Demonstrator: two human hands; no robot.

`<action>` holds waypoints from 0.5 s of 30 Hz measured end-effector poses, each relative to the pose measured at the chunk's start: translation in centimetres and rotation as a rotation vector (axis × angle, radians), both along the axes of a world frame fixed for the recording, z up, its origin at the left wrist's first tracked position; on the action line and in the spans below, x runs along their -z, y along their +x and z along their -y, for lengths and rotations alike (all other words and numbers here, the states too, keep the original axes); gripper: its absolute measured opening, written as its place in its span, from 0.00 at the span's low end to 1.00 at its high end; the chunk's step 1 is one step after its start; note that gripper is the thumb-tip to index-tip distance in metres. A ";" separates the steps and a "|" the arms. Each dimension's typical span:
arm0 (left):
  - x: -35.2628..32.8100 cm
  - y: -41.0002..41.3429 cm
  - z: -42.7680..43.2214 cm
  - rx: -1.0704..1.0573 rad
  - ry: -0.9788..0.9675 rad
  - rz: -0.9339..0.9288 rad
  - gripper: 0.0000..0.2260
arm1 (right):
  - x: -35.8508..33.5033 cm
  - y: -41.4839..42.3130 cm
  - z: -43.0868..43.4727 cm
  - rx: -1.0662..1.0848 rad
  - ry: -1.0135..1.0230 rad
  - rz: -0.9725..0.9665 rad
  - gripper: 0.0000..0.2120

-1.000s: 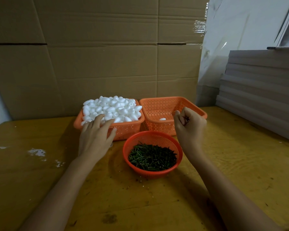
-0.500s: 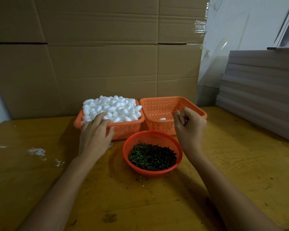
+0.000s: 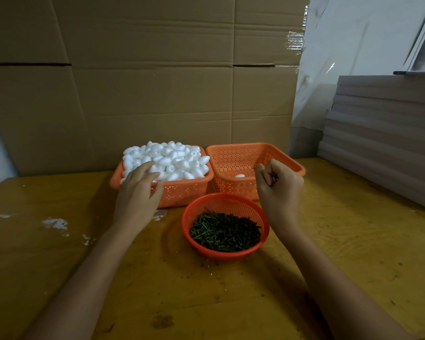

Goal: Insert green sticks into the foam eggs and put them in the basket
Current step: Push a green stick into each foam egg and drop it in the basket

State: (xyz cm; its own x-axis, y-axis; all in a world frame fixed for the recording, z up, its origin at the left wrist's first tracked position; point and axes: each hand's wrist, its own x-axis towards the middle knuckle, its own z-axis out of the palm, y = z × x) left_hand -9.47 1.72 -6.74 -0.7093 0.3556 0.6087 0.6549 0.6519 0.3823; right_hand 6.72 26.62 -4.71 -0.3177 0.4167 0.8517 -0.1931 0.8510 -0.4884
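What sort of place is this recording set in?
Probably a small craft or packing workshop: flattened cardboard sheets line the back, grey boards are stacked at the right, and bulk foam eggs and green sticks sit in plastic baskets on a worn wooden table.

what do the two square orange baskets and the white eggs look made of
Left basket and right basket: probably moulded plastic, smooth and slightly glossy, judging by the uniform orange and regular perforated walls. Eggs: seemingly foam, matte white with no shine.
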 end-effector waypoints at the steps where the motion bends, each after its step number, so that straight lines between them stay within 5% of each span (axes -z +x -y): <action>1: -0.1 0.0 0.0 0.013 0.031 0.006 0.15 | 0.0 0.0 0.0 0.002 0.003 -0.001 0.21; 15: -1.1 2.2 -0.4 0.062 0.694 -0.069 0.06 | 0.2 0.0 -0.3 -0.013 -0.034 -0.011 0.21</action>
State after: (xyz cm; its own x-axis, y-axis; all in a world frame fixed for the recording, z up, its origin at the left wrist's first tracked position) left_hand -7.24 2.15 -5.62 -0.6516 -0.0930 0.7528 0.7208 0.2332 0.6527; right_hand 6.76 26.89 -4.86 -0.3143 0.4415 0.8404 -0.2093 0.8313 -0.5150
